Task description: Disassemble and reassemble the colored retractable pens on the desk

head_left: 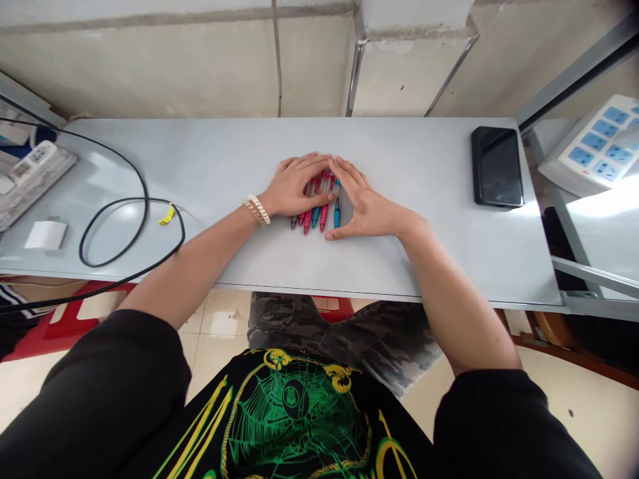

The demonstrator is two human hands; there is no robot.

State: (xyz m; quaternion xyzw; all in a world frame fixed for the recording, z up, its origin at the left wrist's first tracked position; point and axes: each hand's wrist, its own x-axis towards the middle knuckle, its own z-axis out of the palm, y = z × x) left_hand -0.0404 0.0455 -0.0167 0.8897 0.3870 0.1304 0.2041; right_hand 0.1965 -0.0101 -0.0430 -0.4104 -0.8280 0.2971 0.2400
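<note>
Several pens, pink, blue and one dark, lie side by side on the grey-white table [399, 266], their lower ends toward me; the pink pen [324, 218] is among them. My left hand [294, 186] rests over the row from the left, fingers stretched and thumb laid across the pens. From the right, my right hand [368, 207] curves around the row with thumb and fingers spread. A blue pen [337, 217] stands slightly apart at the row's right side, between my right thumb and fingers. The fingertips of both hands meet near the pens' far ends, which they partly hide.
A black cable [142, 199] with a yellow tag [166, 215] loops over the table's left side. Beyond it are a white adapter [46, 235] and a power strip [34, 163]. A black box-like device [497, 166] lies at the right, near a metal frame and a white socket unit [596, 146].
</note>
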